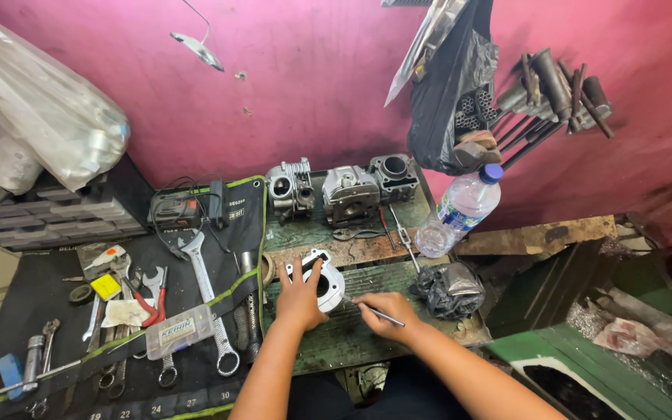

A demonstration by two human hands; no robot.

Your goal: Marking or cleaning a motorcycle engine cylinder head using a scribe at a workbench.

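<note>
My right hand pinches a thin metal tool against the pale engine part that my left hand presses flat, fingers spread, on the bench at lower centre; work looks midway, unfinished.

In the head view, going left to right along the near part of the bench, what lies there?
Small clear plastic box → long wrench → left hand on a white metal part → right hand holding a thin metal tool → crumpled black bag.
</note>
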